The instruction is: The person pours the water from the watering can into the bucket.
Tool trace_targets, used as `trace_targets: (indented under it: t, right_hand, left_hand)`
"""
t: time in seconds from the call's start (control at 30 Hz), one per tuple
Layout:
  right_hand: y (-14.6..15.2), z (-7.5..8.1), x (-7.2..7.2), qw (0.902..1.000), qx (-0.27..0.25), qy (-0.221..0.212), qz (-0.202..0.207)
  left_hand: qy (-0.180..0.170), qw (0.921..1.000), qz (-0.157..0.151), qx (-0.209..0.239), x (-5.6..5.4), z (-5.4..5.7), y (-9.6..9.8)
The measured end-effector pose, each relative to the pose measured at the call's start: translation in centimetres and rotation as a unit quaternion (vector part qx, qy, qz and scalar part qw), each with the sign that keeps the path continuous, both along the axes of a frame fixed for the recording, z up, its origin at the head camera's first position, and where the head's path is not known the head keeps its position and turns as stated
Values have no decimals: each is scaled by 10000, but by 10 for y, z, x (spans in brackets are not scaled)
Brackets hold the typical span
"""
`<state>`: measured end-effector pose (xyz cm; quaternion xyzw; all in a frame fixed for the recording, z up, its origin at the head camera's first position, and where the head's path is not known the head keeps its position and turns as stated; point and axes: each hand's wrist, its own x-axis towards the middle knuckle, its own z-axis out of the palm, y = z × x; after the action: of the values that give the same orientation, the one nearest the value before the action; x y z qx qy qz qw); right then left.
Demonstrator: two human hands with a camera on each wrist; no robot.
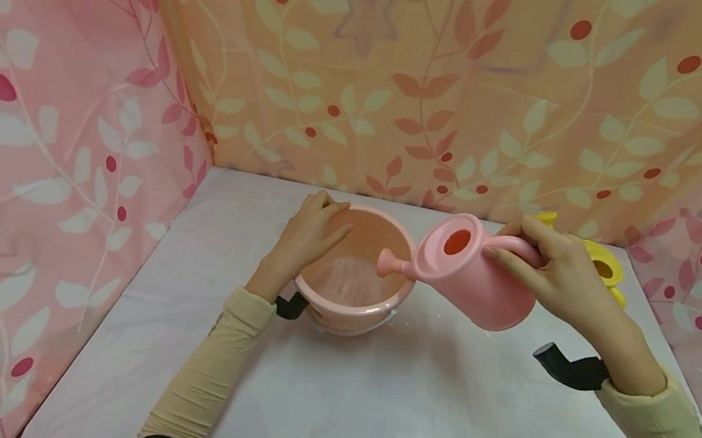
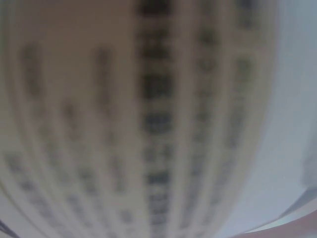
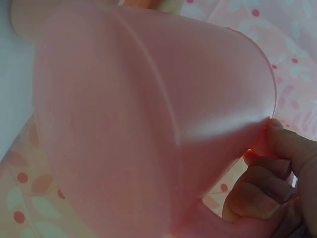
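My right hand point(image 1: 548, 263) grips the handle of a pink watering can point(image 1: 475, 287). The can is tilted, with its spout and rose over the right rim of a pink bucket point(image 1: 348, 311). The right wrist view shows the can's base and side point(image 3: 223, 84) up close, the curled fingers point(image 3: 252, 198) at its handle. My left hand point(image 1: 309, 232) holds the bucket's left rim, its thumb reaching inside. A blurred printed label point(image 2: 153, 119) fills most of the left wrist view; the left hand is hidden there.
A yellow object point(image 1: 605, 263) with a round opening stands at the back right, partly behind the right hand. Small water drops lie on the white table point(image 1: 398, 418) near the bucket. Floral cloth walls point(image 1: 368, 88) enclose the back and sides.
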<state>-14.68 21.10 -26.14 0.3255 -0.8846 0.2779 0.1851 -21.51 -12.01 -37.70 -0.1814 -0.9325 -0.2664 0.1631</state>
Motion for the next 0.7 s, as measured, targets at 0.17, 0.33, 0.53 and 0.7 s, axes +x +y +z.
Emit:
trace_targets:
  t: [0.17,0.33,0.53,0.7]
  right_hand:
    - [0,1,-1,10000,86,1,-47]
    - [0,2,-1,9999,135,-42,-31]
    - [-1,4,-2,9998,185,-47,-6]
    - [-2,5,-3,9997,234,-4,15]
  left_hand:
    - [-3,10000,-36,56,-1,-1,-1]
    - [-19,9999,-57,95,0,-1,0]
    - [-11,10000,-56,76,0,0,0]
    - [14,9999,-58,110,0,0,0]
